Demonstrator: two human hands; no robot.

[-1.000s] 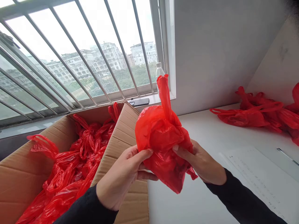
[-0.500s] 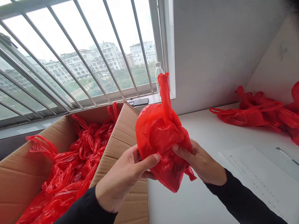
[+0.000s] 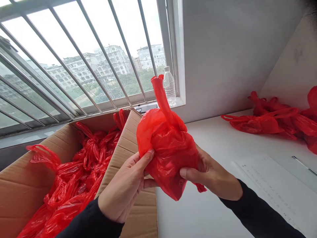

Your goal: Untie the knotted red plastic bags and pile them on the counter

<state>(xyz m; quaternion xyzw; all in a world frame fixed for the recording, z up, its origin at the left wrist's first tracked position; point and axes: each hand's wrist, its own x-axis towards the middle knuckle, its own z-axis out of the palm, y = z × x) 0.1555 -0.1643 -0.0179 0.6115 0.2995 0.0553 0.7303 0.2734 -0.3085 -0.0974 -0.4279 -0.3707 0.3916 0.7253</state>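
Between my hands is a red plastic bag [image 3: 170,148], bulging around contents that I cannot make out. One of its handles sticks up at the top, and a small end pokes out low on the right. My left hand [image 3: 131,181] grips the bag's left side, thumb in front and fingers partly behind. On the right side my right hand [image 3: 208,172] is closed on it, its thumb pressed on the lower front. The bag is held up over the white table [image 3: 188,218], beside the open flap of a cardboard box [image 3: 123,145].
Several knotted red bags [image 3: 81,168] fill the box at left. More red bags [image 3: 272,119] lie at the table's back right. A written sheet [image 3: 269,188] and a pen [image 3: 304,166] rest at right. On the windowsill stand a clear bottle [image 3: 169,87] and a phone [image 3: 146,107].
The bag has shifted slightly left and its upright handle now leans left, uncovering the bottle. My left thumb has moved up and left, and my right thumb sits lower.
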